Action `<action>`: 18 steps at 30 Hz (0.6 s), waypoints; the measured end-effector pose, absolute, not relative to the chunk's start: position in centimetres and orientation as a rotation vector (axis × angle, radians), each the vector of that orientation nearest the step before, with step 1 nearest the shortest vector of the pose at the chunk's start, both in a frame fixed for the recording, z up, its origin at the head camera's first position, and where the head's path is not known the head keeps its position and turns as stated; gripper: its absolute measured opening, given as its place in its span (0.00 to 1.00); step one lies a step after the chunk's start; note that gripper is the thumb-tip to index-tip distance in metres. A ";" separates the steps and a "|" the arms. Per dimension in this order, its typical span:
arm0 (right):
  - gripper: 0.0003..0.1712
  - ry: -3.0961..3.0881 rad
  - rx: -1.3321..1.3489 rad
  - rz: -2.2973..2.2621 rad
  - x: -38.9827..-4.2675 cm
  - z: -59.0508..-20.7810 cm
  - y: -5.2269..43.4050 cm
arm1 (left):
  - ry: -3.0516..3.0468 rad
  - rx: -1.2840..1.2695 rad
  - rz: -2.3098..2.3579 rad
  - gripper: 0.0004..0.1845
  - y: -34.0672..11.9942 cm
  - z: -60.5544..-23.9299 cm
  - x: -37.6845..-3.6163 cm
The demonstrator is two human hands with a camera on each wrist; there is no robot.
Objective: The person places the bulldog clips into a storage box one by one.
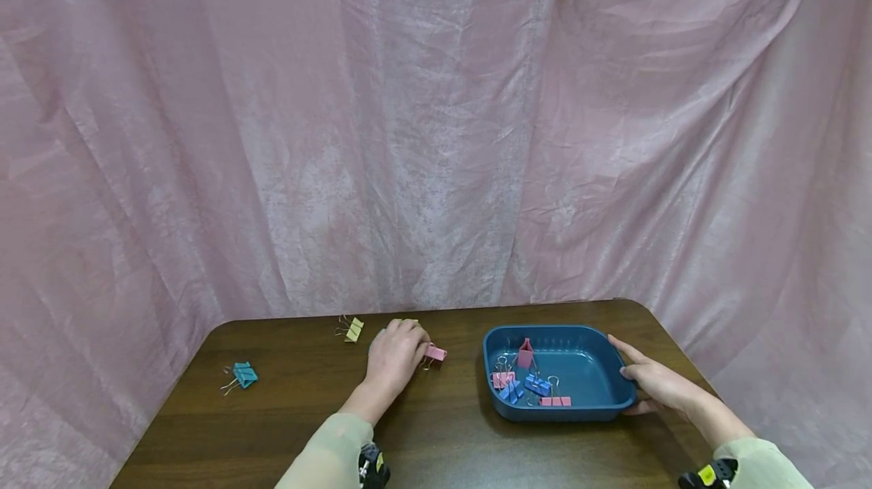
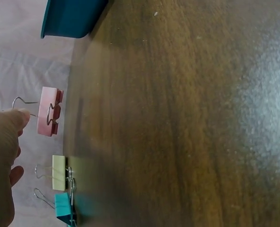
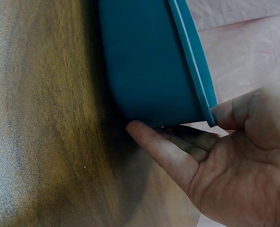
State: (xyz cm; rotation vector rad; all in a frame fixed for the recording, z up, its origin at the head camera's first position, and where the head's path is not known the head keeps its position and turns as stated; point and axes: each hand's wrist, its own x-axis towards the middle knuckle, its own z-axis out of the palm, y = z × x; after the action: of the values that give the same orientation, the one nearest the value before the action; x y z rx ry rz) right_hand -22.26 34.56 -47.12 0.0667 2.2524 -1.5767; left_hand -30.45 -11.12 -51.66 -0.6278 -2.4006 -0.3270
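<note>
Pink binder clip (image 1: pixel 434 353) pinched by left hand (image 1: pixel 395 356); right hand (image 1: pixel 654 383) grips teal tray (image 1: pixel 616 368) rim (clips inside).

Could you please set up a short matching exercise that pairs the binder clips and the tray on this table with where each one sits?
Things:
1. pink clip
2. teal clip
3. yellow clip
4. blue tray

Places:
A. alone near the table's left edge
B. held at its right rim by the right hand
C. at the fingertips of the left hand
D. toward the far edge of the table, just left of the left hand

Pairs: 1-C, 2-A, 3-D, 4-B
</note>
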 end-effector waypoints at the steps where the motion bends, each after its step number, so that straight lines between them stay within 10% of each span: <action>1: 0.40 2.253 0.067 -1.577 -22.3 -47.1 34.5 | -2.397 -0.627 -0.337 0.03 -11.2 -51.6 -30.5; 18: 0.40 2.245 0.070 -1.582 -22.4 -47.2 34.7 | -2.359 -0.637 -0.424 0.03 -11.6 -49.6 -29.8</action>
State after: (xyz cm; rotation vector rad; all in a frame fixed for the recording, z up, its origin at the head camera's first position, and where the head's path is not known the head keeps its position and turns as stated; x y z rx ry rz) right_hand -22.38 34.66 -47.21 0.0705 2.2452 -1.5817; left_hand -29.79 -11.57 -49.60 -0.6367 -2.3590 -0.4241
